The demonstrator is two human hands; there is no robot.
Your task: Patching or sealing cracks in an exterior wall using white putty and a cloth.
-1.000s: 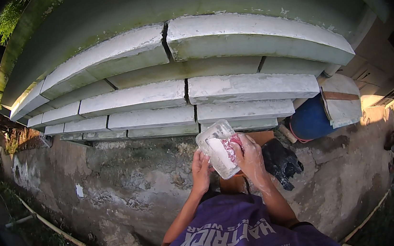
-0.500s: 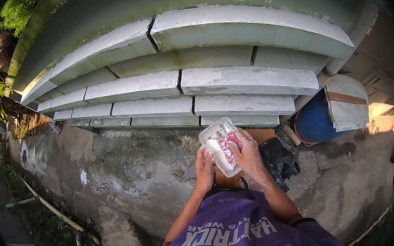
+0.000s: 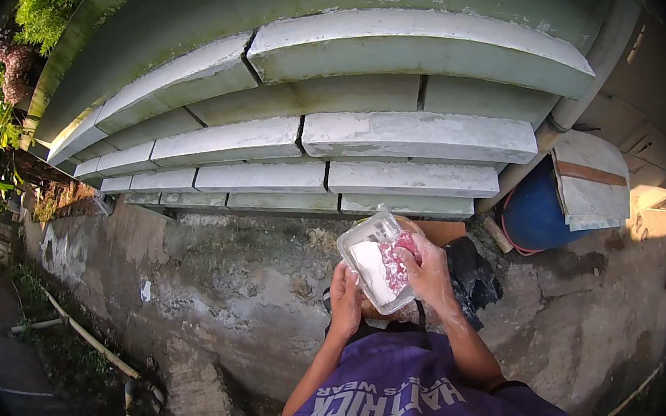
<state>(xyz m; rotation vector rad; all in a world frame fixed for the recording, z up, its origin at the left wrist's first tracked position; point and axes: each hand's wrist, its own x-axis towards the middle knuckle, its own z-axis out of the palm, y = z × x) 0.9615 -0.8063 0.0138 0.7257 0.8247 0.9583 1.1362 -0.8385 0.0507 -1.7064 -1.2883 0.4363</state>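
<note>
The left hand (image 3: 345,298) is closed on the near-left edge of a clear, rectangular, rigid-looking plastic tray (image 3: 346,249), its fingers along the side wall and perhaps partly beneath; that edge grip seems meant to steady the tray while leaving its open top free. The right hand (image 3: 432,273) is clamped, thumb uppermost, on a soft-looking red pad dusted with white (image 3: 397,260), cloth or sponge, I cannot tell which; the pad lies in the right part of the tray, against a smooth white paste or powder (image 3: 369,265) that fills much of the left. The hands are apart, one at each side of the tray; it is held tilted in front of the purple printed shirt (image 3: 383,377), probably so that the contents face the eyes and sit within easy reach of both hands.

Beyond the tray rise long, stepped, pale green ledges with white upper faces (image 3: 418,130); to the right, a crumpled black plastic bag (image 3: 477,280) lies on the stained grey concrete ground (image 3: 231,280); farther right, a flat pale board with a brown strip (image 3: 592,181) rests against or over a blue round barrel (image 3: 535,211), perhaps as a cover.
</note>
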